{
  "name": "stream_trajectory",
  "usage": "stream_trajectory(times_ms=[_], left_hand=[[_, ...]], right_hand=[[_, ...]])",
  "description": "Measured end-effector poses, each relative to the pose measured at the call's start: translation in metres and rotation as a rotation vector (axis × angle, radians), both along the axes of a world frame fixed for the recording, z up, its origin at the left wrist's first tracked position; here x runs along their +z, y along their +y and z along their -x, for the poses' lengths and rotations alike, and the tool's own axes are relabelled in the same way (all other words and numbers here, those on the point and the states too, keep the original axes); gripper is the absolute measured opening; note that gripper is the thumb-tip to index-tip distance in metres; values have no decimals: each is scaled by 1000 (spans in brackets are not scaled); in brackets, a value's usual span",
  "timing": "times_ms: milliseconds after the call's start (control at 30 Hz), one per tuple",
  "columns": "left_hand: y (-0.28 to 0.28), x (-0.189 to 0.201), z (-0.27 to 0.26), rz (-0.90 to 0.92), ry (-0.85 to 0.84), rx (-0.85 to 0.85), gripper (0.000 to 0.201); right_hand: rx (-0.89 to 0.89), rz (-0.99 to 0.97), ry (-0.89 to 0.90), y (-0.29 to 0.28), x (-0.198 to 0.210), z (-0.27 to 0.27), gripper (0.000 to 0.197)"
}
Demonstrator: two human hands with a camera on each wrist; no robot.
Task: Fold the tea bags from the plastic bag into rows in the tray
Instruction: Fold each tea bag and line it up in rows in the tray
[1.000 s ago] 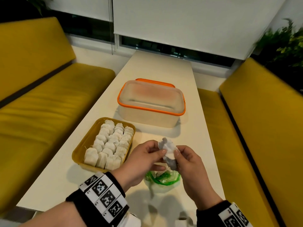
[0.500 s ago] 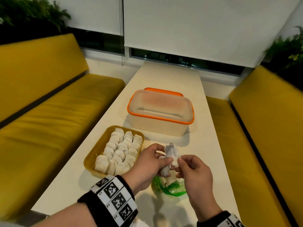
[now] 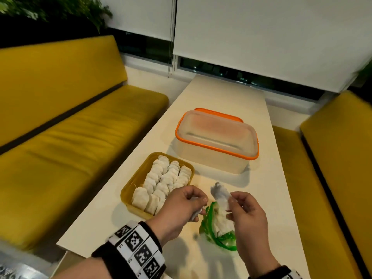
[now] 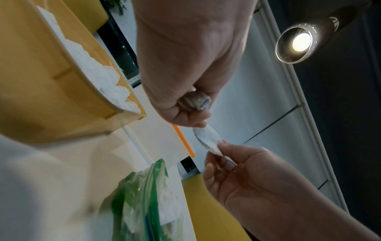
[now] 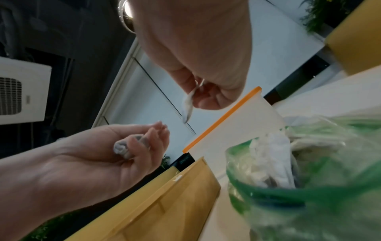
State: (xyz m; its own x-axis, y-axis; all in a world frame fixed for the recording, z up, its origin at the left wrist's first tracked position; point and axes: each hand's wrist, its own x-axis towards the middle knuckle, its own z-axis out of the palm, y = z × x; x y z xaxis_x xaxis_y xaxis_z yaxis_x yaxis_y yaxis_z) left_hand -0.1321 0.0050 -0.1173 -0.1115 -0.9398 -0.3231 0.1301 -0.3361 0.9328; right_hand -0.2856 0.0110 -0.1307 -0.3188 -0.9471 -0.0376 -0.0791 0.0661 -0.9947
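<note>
Two tea bags are now being held apart where, half a second ago, both hands were working together on a single white bundle above the plastic bag (image 3: 218,228). The left hand (image 3: 181,206) is curling its fingers around a rolled, crumpled tea bag (image 5: 123,147) tucked against its palm, while the right hand (image 3: 244,210) is pinching a second tea bag (image 3: 220,195) by one edge – this one is hanging flatter, a thin white oval with a greyish tint. Judging from that split, one bag is looking ready for the tray and the other is waiting to be folded. The yellow tray (image 3: 128,188) is sitting on the white table (image 3: 231,97) just left of the hands, carrying three neat rows of folded tea bags (image 3: 163,184) – pale, pillow-like, overlapping – with bare room along its left side. The green-edged plastic bag is lying below and between the hands, showing more white tea bags inside, so the task is looking well along but unfinished. An orange-rimmed container (image 3: 217,141) is standing behind the tray.
</note>
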Motion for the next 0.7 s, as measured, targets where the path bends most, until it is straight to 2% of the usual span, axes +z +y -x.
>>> stream_trajectory(times_ms=[133, 233, 300, 433, 600, 700], left_hand=[[-6, 2, -33, -120, 97, 176, 18], [-16, 2, -73, -144, 149, 369, 29], [-21, 2, -95, -129, 149, 436, 33], [-19, 1, -115, -84, 83, 461, 37], [-12, -12, -120, -74, 8, 461, 37], [-12, -14, -123, -86, 6, 471, 35]], right_hand=[[107, -50, 101, -18, 11, -1, 23], [306, -97, 341, -37, 20, -14, 23], [441, -111, 476, -49, 22, -31, 26], [671, -76, 721, -66, 21, -68, 27], [897, -102, 859, -76, 15, -100, 25], [1035, -155, 1027, -80, 7, -111, 29]])
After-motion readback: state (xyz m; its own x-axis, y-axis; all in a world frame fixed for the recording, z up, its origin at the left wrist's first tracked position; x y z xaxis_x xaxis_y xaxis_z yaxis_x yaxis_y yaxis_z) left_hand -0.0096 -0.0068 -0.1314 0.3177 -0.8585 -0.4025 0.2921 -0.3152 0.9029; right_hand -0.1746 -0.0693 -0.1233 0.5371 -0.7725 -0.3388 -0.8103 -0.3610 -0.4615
